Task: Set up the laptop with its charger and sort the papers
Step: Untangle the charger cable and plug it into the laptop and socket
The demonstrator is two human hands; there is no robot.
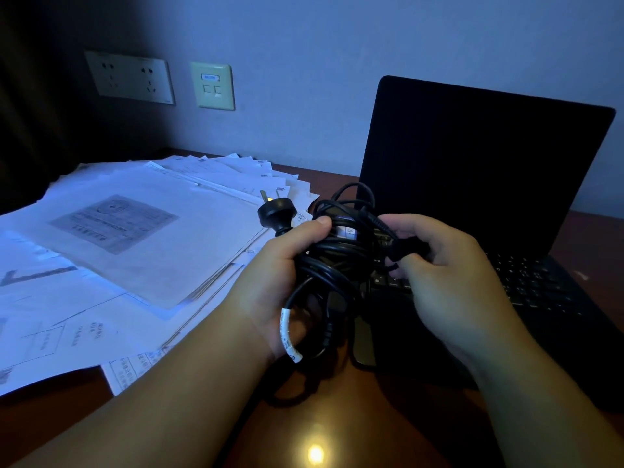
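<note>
The wooden desk (337, 434) fills the lower frame, a lamp glare on it at bottom centre. Across the left half lies a loose, fanned heap of papers (135, 238), unsorted, the sheets overlapping at odd angles. At right stands the open laptop (472, 184), screen dark, keyboard running toward the lower right. On the wall at upper left sits a double wall socket (130, 77), with a smaller data plate (213, 86) just beside it. In the middle of the frame, held above the desk between papers and laptop, is the charger (337, 251), a tangled bundle of black cord wound round its brick. The left hand (283, 275) grips the bundle, fingers curled round the coils and thumb pressed on top; the right hand (449, 275) pinches a strand of cord at the bundle's right side, as if to draw it free. The mains plug (275, 214) sticks out of the bundle at its upper left, prongs pointing up over the papers. The cord looks limp and springy, likely to snag on itself, with most of the weight probably in the brick; I would judge it best to steady the brick and take each end by its moulded plug body, not by the thin cord. The papers look light and slippery, likely to slide if brushed.
</note>
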